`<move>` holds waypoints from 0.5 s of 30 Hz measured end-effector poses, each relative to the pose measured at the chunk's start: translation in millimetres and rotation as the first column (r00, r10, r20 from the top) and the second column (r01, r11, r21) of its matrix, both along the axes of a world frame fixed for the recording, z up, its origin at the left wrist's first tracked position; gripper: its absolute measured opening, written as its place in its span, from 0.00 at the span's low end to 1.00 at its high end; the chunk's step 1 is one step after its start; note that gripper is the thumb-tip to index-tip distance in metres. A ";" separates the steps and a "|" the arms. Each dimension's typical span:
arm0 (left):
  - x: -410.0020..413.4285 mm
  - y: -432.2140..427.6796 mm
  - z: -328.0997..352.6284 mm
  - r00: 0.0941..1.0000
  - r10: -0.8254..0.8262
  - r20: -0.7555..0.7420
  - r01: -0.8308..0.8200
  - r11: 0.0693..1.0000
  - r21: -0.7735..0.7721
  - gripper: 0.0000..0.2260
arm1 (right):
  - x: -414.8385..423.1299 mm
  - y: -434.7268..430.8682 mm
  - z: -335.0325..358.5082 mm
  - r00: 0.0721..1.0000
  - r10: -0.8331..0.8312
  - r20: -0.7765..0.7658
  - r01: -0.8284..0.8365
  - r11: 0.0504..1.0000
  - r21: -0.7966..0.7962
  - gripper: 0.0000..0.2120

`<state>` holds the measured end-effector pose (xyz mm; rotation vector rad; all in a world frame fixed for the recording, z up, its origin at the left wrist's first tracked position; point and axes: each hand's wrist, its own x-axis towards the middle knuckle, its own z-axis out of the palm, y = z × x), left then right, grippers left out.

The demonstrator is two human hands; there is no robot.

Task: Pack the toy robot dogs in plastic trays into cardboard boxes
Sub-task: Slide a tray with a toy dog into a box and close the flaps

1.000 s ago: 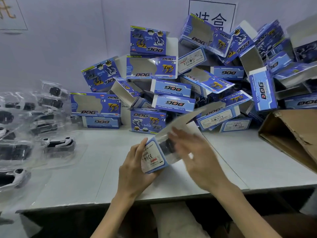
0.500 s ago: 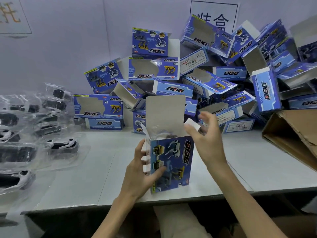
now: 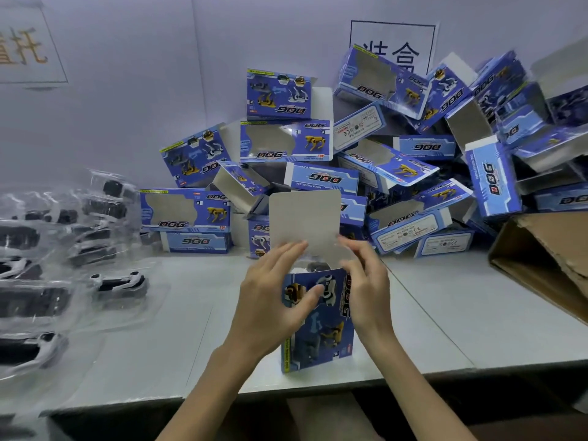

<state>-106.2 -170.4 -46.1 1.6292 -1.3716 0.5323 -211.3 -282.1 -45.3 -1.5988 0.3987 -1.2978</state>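
A blue DOG cardboard box [image 3: 321, 329] stands on end at the table's front middle, its grey top flap [image 3: 305, 221] raised. A dark toy part shows just inside the opening. My left hand [image 3: 273, 300] grips the box's left side, thumb across the printed front and fingers reaching up to the flap's base. My right hand [image 3: 366, 281] holds the box's upper right corner, fingertips at the opening beside the flap. Toy robot dogs in clear plastic trays [image 3: 117, 284] lie spread on the left of the table.
A tall heap of empty blue DOG boxes [image 3: 381, 160] fills the back of the white table [image 3: 445, 313] against the wall. A large brown carton [image 3: 547, 259] lies open at the right edge. More trays [image 3: 28, 345] overlap at the far left.
The box went from lying tilted in my hands to standing on end with its flap up. My right hand moved in from the side tab to the box's top opening.
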 end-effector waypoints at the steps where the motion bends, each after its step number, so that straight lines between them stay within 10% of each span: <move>1: 1.5 0.3 1.7 1.000 0.003 0.026 -0.004 0.999 0.033 0.26 | -0.6 -0.9 -1.3 0.999 -0.006 -0.038 0.003 0.998 -0.056 0.15; 8: -4.3 -2.4 38.3 0.943 0.087 0.321 -0.194 0.927 0.320 0.22 | -6.2 -21.5 4.4 0.978 -0.094 -0.189 0.049 0.972 -0.231 0.13; 15: -39.5 -21.8 42.8 0.821 0.242 0.518 -0.486 0.772 0.409 0.27 | 5.3 -27.8 16.1 0.973 0.223 -0.059 -0.204 0.951 0.233 0.19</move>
